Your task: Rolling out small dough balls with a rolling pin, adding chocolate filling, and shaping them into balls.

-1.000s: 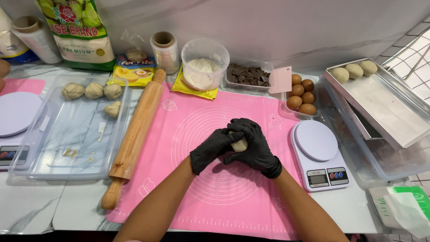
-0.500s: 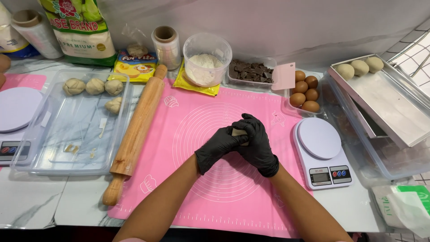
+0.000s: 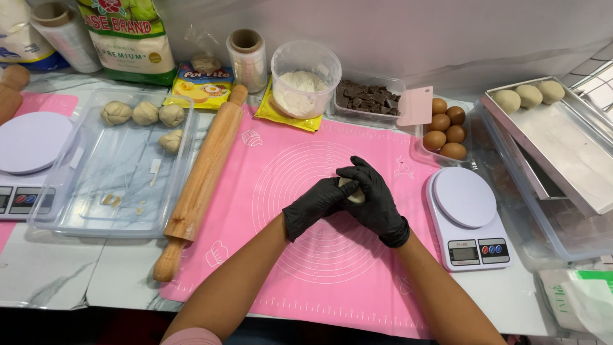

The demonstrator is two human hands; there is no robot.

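— What has changed? Since a second ago your gloved hands have barely shifted on the pink mat point(image 3: 274, 172), mid-table.

— And the grip? Left hand point(image 3: 314, 206) and right hand point(image 3: 373, 199) close around the dough ball point(image 3: 351, 191), shaping it; next, gentle even pressure.

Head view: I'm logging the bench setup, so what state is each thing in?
Dough ball: cupped between both gloved hands.
Left hand: closed on it.
Right hand: closed on it.
Rolling pin: lying idle at the mat's left edge.
Flour tub: lid off, partly full.
Clear tray: lid off, four dough pieces.
Kitchen scale: platform bare.
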